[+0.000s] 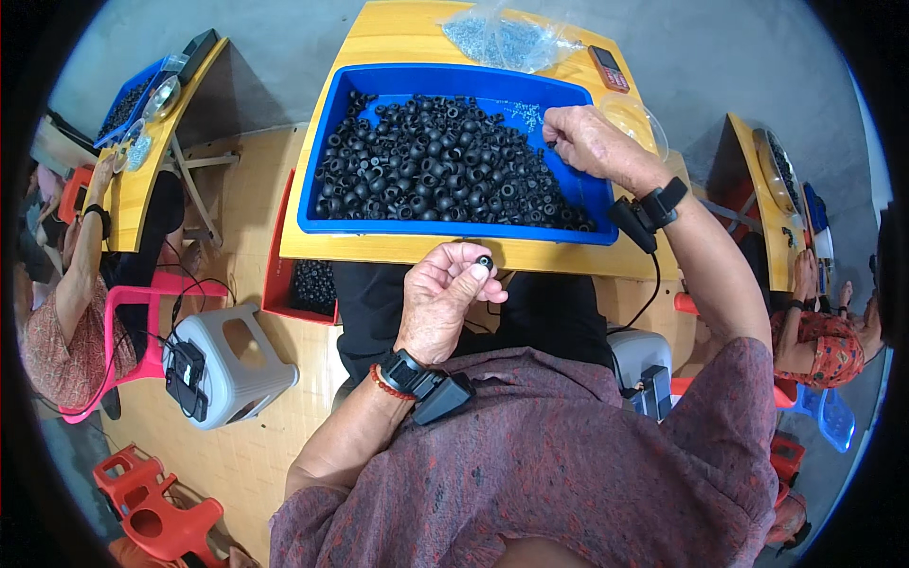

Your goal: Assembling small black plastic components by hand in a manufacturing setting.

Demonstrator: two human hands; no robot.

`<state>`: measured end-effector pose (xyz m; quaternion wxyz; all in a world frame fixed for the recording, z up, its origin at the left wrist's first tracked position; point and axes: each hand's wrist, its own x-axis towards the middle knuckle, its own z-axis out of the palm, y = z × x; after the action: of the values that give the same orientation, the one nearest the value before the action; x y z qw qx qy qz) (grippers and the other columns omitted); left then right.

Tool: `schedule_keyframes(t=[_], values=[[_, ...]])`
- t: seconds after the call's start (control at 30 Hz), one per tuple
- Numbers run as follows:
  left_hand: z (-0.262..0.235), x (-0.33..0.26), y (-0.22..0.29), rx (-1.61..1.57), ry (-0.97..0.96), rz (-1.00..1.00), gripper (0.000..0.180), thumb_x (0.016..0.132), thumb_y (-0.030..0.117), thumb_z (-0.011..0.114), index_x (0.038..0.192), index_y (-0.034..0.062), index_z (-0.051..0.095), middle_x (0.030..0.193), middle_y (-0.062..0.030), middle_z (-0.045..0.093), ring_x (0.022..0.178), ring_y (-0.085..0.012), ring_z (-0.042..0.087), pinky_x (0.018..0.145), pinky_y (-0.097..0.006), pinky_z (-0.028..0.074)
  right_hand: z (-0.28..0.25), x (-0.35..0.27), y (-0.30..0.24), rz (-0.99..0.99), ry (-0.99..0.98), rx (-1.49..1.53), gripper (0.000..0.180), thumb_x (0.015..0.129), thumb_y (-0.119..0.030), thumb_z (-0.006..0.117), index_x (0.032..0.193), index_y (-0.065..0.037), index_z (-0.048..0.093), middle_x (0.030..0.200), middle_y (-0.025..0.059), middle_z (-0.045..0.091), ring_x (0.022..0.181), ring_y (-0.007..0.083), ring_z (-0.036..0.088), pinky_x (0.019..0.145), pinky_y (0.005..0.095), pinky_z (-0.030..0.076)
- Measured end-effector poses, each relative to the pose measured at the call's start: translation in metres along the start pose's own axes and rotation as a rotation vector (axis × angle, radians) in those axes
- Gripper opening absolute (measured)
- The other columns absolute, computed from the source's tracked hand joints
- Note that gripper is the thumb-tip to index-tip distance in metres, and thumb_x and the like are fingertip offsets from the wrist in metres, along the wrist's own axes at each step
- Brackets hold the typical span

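Observation:
Between thumb and index finger, my left hand [440, 295] pinches a small black round plastic part [485, 261] with a pale ring at its hole. It is held just off the front edge of the yellow table [379, 248]. A blue tray [454, 229] on the table holds a heap of similar black parts [426, 161], rounded and hollow. Over the tray's right side, my right hand [597, 144] has its fingertips drawn together beside a few tiny pale pieces [523, 112]. Whatever is between those fingertips is too small or hidden to make out.
Behind the tray lie a clear bag of small bluish pieces [507, 40] and a red phone [608, 69]. A clear round dish [636, 118] sits by my right wrist. Below the table stands a red bin [282, 284]. Grey stools flank me; other people work at tables both sides.

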<state>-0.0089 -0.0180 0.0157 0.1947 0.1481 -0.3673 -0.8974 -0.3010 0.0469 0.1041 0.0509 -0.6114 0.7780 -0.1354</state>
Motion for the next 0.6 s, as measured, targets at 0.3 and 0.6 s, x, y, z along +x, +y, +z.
schedule_keyframes(t=[0.3, 0.6], values=[[0.004, 0.000, 0.004, -0.036, -0.034, -0.026, 0.016, 0.096, 0.007, 0.063, 0.110, -0.0013, 0.060, 0.088, -0.0068, 0.067, 0.076, -0.0139, 0.068, 0.074, -0.031, 0.061, -0.019, -0.036, -0.035, 0.237, 0.043, 0.787, 0.014, 0.085, 0.001, 0.057, 0.095, 0.000, 0.066, 0.075, 0.0026, 0.064, 0.068, 0.0072, 0.064, 0.063, 0.0226, 0.054], [-0.006, -0.001, -0.002, -0.019, -0.053, -0.042, 0.017, 0.095, 0.007, 0.064, 0.110, -0.0001, 0.060, 0.094, -0.0081, 0.067, 0.079, -0.0158, 0.068, 0.076, -0.034, 0.060, 0.018, -0.067, -0.119, -0.272, 0.137, 0.546, 0.011, 0.080, 0.001, 0.065, 0.089, -0.003, 0.063, 0.080, 0.0116, 0.061, 0.074, 0.0291, 0.066, 0.063, 0.0353, 0.053]])
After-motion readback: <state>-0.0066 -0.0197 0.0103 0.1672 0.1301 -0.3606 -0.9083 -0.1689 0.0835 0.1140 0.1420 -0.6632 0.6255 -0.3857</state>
